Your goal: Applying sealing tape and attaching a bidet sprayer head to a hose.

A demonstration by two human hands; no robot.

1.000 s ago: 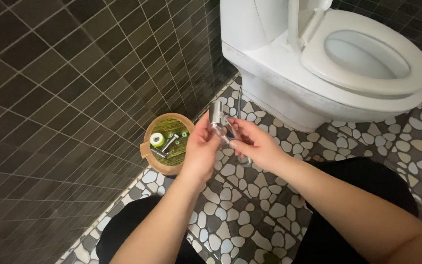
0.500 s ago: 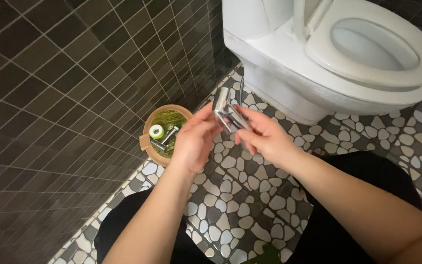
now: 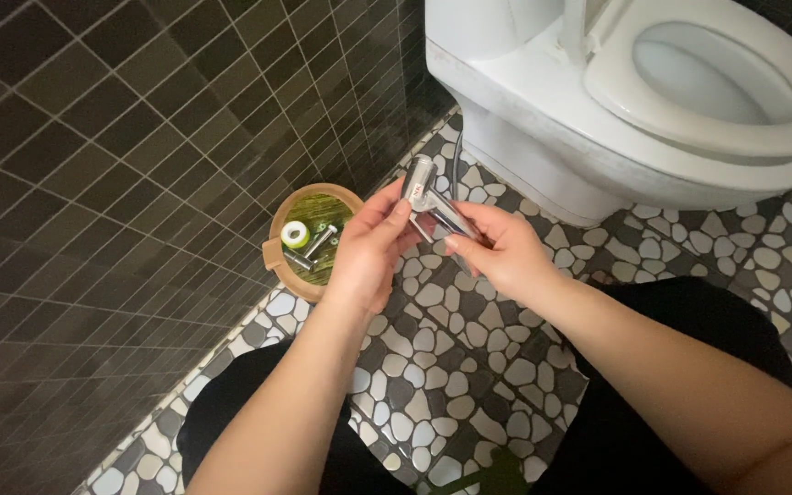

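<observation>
A shiny metal sprayer (image 3: 428, 197) sits between two hands, up above the pebble floor (image 3: 469, 367) and just in front of the white toilet (image 3: 616, 119). The left hand (image 3: 368, 252) wraps around its round top part, with the fingers curled and the thumb pressed on the side. The right hand (image 3: 497, 252) pinches the long thin handle with its fingertips. Both arms reach forward from the bottom of the view and meet in the middle.

Half a second ago the hands were in almost the same spot, with the sprayer turned a bit flatter. Now its round end points up more.

There is one sprayer, one toilet and one round wooden bowl (image 3: 279, 257). The bowl rests on the floor, just left of the left hand, next to the dark tiled wall (image 3: 139, 165). Inside it lie one white roll of tape (image 3: 295, 235) and a few small metal parts (image 3: 315, 246), too small to count well
</observation>
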